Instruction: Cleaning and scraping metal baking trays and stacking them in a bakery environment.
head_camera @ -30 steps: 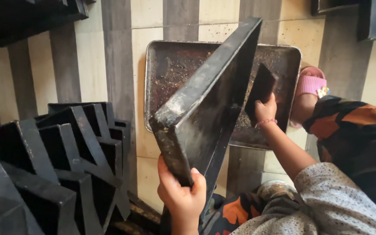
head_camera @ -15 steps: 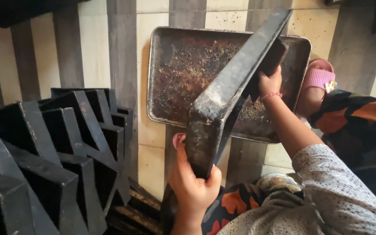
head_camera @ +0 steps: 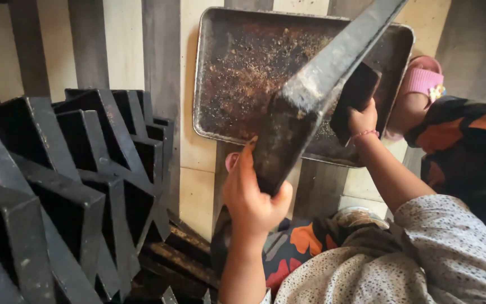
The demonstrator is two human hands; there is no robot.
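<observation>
My left hand (head_camera: 251, 194) grips the near corner of a dark, blackened baking tray (head_camera: 316, 93), which is tilted up on edge over a second tray. My right hand (head_camera: 361, 121) is behind the tilted tray and holds a small dark flat scraper (head_camera: 355, 95) against its hidden underside. Below them a large metal tray (head_camera: 243, 67) lies flat on the floor, with brown crumbs and burnt bits scattered across it.
A stack of black bread tins (head_camera: 68, 186) leans at the left. The floor is striped in cream and grey tiles (head_camera: 119, 50). A foot in a pink sandal (head_camera: 417, 93) rests at the right, beside patterned orange and black cloth (head_camera: 468, 146).
The tilted tray has swung more edge-on and further right. My view has moved closer. My right hand stays behind the tray with the scraper.
</observation>
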